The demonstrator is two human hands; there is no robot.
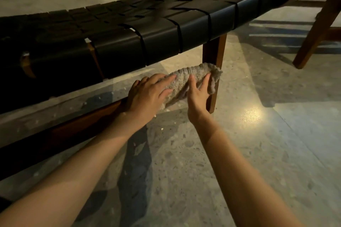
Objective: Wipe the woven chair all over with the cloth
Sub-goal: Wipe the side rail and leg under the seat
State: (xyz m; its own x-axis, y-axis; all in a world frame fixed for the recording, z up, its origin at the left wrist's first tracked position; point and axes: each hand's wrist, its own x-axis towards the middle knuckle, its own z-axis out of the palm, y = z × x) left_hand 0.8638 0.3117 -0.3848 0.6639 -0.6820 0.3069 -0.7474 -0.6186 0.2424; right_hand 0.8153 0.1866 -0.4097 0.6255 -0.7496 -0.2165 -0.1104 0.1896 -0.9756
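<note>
2 hands on a grey knitted cloth point(191, 79) under the black woven-strap chair point(147, 29).
Left hand point(147, 96) and right hand point(198, 96) press it, fingers straight, by the brown wooden leg point(214, 49).

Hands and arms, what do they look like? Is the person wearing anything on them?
Nothing worn shows. The left hand and right hand are bare: no gloves, no rings on the visible fingers. The left forearm and right forearm have no sleeves, watch or bracelet.
</note>
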